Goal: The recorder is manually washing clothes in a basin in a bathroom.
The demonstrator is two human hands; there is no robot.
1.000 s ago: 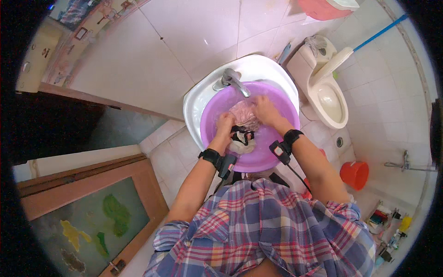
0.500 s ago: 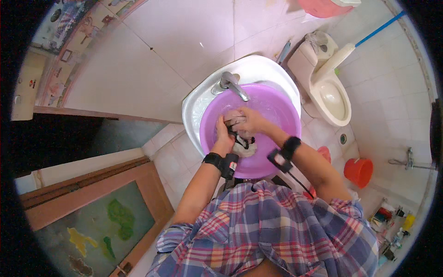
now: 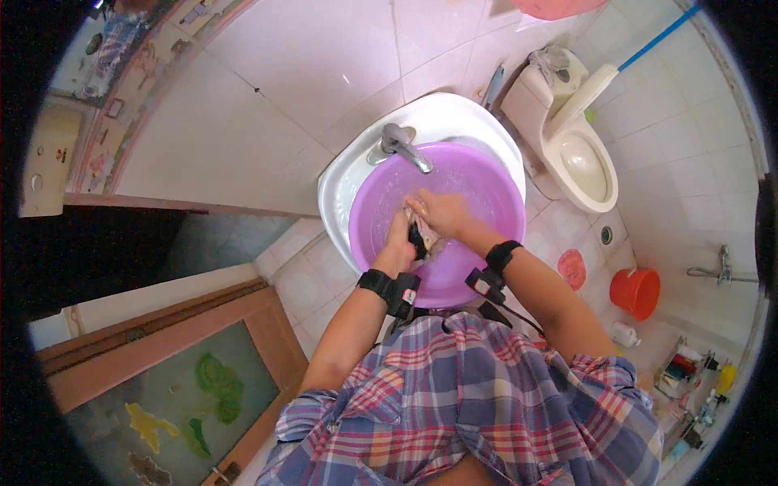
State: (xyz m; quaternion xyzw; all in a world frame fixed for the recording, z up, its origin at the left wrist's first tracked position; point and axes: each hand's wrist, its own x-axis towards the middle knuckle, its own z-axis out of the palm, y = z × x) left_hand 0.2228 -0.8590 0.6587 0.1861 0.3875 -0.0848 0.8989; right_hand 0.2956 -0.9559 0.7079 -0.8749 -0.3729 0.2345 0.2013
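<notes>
Both hands drawn together: left hand (image 3: 401, 235), right hand (image 3: 442, 212) clench one cloth (image 3: 420, 236); one basin (image 3: 486, 182).

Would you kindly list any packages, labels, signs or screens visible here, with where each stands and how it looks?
Bottles: small, mixed colours, in a rack on the floor at lower right.
White bottle: lying on the floor tiles below the red bucket.
No signs or screens show.

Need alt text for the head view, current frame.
Both hands, left hand and right hand, grip a dark wet cloth together in a purple basin set in a white sink under a tap. A toilet and orange bucket stand to the right.
</notes>
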